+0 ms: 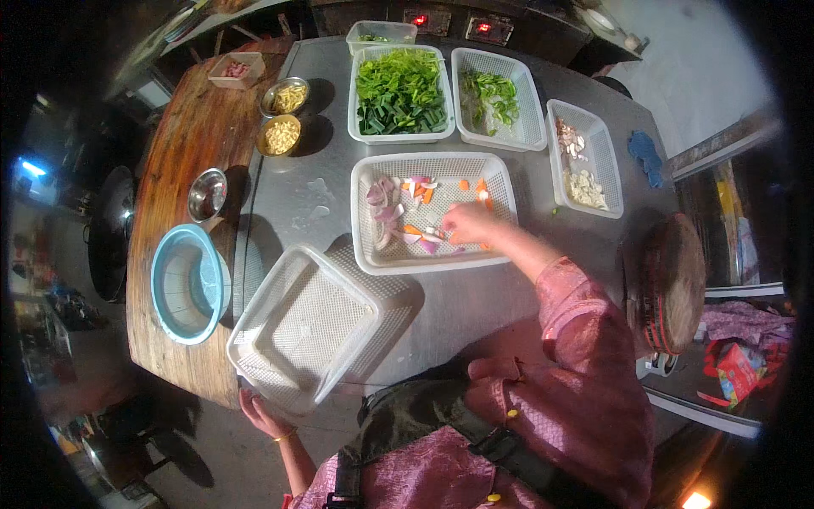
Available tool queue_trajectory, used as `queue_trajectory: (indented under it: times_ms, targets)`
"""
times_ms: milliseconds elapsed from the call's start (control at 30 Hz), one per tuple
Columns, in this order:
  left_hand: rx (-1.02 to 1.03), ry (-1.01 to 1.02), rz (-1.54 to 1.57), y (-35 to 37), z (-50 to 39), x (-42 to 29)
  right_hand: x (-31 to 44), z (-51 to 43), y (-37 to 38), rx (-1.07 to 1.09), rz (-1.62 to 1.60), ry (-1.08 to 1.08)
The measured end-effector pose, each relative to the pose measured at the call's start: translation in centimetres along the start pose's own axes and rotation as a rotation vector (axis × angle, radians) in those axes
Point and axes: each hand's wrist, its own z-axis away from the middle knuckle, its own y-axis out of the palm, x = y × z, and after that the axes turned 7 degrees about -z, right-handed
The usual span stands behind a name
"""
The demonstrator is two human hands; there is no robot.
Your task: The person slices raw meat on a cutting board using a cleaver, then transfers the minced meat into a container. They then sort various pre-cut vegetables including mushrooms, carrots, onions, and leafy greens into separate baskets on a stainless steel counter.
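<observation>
My right hand (pixel 474 223) reaches into a white plastic mesh basket (pixel 496 165), its fingers bent down among cut vegetables. Purple onion pieces (pixel 385 200) lie along the left side, with orange carrot slices (pixel 427 195) and pale slices nearby. Whether the fingertips pinch a piece cannot be made out. At the table's near edge a second white mesh basket (pixel 311 312) sits tilted, its mesh bottom in sight. My left hand (pixel 261 413), with a gold-coloured bangle at the wrist, holds the lower left corner of this basket; part of the hand is hidden behind it.
Baskets of chopped greens (pixel 402 92), cut green peppers (pixel 499 102) and pale slices (pixel 585 191) stand farther back on the metal tabletop (pixel 280 210). Steel bowls (pixel 208 194) and a blue plastic basin (pixel 191 283) are at left. A round wooden block (pixel 677 283) stands at right.
</observation>
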Motion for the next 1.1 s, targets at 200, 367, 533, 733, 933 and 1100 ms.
queue_trajectory:
  times_ms: [200, 367, 533, 733, 933, 1100]
  targets:
    - [0.055, 0.189, -0.054, 3.6, -1.7, -3.3, 4.7, -2.8, 2.0, -0.343, -0.268, -0.469]
    - [0.070, 0.200, -0.146, 6.9, -1.8, -4.8, 1.8, -4.6, 0.1, -0.544, -0.321, -0.040]
    - [0.121, 0.193, -0.199, 8.7, -2.6, -5.7, 2.3, -5.0, -2.2, -0.408, -0.507, -0.112]
    - [0.145, 0.155, -0.175, 9.2, -3.8, -5.7, -5.2, -1.9, -10.2, -0.756, -0.590, -0.034]
    - [0.188, 0.180, -0.256, 10.8, -4.1, -5.2, -12.9, 0.9, -10.3, -0.592, 0.067, 0.274]
    - [0.247, 0.160, -0.187, 11.6, -4.8, -5.6, -12.4, 2.7, -13.7, -0.966, 0.170, 0.075]
